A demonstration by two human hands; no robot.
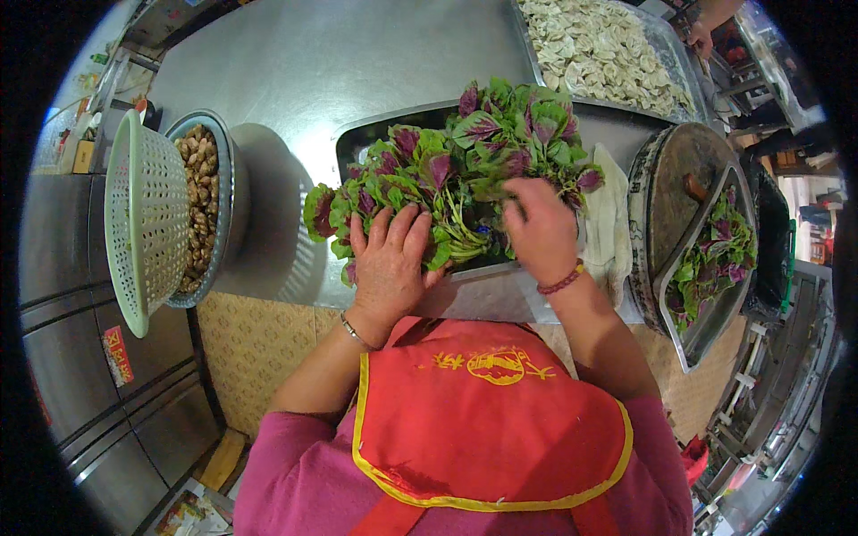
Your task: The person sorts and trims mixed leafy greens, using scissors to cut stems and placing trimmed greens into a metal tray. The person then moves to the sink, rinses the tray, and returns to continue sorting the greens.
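Leafy amaranth (402,167), green with purple centres, lies heaped over a dark rectangular tray (429,118) on the metal table. My left hand (389,258) rests palm down on the near left leaves, fingers spread. Just right of it, pale green stems (462,234) point towards me. My right hand (541,231) is at the right side of the heap with curled fingers, blurred by motion. Leaves beside its fingertips are blurred too, and I cannot see whether it pinches any. A small blue thing (482,229) shows among the stems.
At left, a green colander (154,221) tilts against a basin (231,201) of brown knobbly roots or tubers. Folded pale cloth (606,214) and a round chopping block (677,161) stand right; a metal pan (690,352) with amaranth leans there. Dumplings (603,53) fill a far tray; another person's hand (700,39) is beyond.
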